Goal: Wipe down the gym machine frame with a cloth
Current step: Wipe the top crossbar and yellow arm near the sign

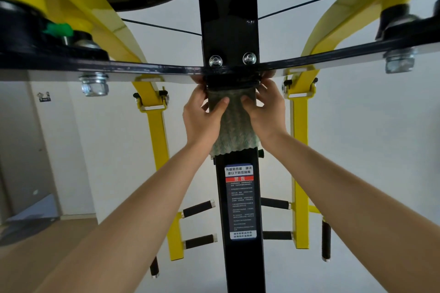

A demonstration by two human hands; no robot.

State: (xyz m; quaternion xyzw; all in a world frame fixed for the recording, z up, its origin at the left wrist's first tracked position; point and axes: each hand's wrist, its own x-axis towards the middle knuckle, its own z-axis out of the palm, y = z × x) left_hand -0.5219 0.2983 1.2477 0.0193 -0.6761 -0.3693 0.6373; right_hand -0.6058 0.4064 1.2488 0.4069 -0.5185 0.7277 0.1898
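The cloth (234, 126) is wrapped round the black post (240, 264), just under the cross bar (142, 70). The left hand (202, 118) and right hand (267, 113) both grip it, thumbs pressing its front. The long post below, and the yellow arms (156, 138), probably still need wiping.

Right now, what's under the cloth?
The black upright post: the cloth lies on its front face, from just below the crossbar down to just above the warning label. The left hand and right hand hold it there. The covered stretch of post is hidden.
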